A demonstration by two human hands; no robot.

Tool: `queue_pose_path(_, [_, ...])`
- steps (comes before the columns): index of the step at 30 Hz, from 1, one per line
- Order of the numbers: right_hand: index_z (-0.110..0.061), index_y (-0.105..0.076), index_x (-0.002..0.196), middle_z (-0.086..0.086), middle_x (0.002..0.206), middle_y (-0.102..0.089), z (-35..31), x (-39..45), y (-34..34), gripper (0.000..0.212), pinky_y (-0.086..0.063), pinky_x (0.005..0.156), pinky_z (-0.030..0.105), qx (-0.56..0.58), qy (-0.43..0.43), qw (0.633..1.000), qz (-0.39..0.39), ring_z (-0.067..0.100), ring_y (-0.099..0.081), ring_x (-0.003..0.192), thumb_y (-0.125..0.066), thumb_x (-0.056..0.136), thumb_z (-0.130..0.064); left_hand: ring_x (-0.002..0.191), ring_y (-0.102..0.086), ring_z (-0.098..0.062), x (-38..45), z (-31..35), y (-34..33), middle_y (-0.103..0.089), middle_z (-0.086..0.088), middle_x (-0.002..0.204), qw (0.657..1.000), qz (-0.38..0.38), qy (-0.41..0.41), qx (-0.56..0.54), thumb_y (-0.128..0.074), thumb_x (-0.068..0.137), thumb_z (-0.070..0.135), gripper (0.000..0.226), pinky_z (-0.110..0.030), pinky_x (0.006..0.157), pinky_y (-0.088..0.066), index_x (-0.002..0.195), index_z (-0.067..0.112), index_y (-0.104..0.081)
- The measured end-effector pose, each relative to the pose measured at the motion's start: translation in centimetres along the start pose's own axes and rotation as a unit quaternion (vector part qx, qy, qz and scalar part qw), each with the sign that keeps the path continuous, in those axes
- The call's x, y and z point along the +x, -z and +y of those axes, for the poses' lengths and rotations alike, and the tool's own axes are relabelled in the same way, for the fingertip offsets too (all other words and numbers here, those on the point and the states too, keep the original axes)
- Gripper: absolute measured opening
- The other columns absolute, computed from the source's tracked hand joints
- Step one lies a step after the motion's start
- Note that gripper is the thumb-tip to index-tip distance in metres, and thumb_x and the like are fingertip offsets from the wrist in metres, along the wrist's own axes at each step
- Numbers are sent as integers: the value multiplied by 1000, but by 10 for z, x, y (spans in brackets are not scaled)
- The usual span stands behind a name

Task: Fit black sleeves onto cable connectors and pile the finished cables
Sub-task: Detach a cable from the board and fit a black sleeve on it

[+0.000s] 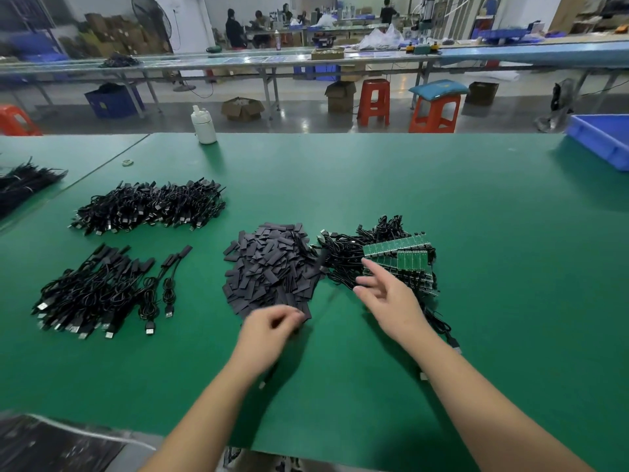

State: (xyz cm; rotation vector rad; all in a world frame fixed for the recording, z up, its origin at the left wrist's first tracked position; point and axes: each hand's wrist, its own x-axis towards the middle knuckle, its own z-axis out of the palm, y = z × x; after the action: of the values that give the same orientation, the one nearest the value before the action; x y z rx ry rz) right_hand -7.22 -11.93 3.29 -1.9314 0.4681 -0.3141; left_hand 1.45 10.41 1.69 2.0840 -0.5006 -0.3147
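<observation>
A heap of flat black sleeves [272,267] lies mid-table on the green mat [476,216]. To its right sits a tangle of black cables with bare green circuit-board connectors [401,257]. Two piles of sleeved cables lie at the left, one nearer [92,294] and one farther [149,206]. My left hand [269,332] hovers at the near edge of the sleeve heap with fingers curled; it is blurred, so whether it pinches a sleeve is unclear. My right hand [388,294] reaches with spread fingers over the near edge of the green-board cables.
A white plastic bottle [203,126] stands at the table's far edge. A blue bin [599,141] sits at the far right corner. More black cable bundles [23,185] lie far left. A clear plastic bag [51,444] covers the near left corner.
</observation>
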Motion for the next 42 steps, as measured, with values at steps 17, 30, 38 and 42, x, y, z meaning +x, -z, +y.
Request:
queue_pose_path(17, [-21, -50, 142, -4, 105, -66, 5, 13, 81, 51, -50, 76, 37, -273, -35, 948, 159, 19, -58, 82, -65, 94, -29, 101, -49, -32, 70, -134, 109, -58, -15, 111, 856, 139, 55, 496, -58, 91, 21, 26, -42, 87, -44, 110, 10, -71])
queue_pose_path(30, [-22, -64, 93, -4, 81, -64, 1, 7, 68, 12, -39, 58, 25, -151, -31, 978, 140, 11, -56, 69, -64, 94, -33, 102, -61, -14, 66, -36, 47, -68, 4, 115, 957, 139, -97, 237, -60, 92, 12, 28, -34, 93, -51, 117, 18, -70])
queue_pose_path(38, [-23, -64, 85, -9, 75, -66, -10, -4, 60, 9, -37, 60, 16, -122, 12, 985, 123, 7, -57, 70, -70, 91, -27, 75, -66, -5, 45, 91, -78, -74, 8, 88, 991, -88, -97, -30, -68, 91, 31, 19, -20, 74, -52, 109, 24, -70])
queue_pose_path(42, [-26, -65, 84, -11, 67, -61, -12, -7, 64, 9, -37, 56, 12, -108, 27, 987, 114, 1, -52, 61, -74, 87, -28, 49, -55, 2, 41, 103, -96, -69, 0, 64, 995, -51, -77, -40, -67, 91, 25, 15, -16, 51, -41, 79, 17, -64])
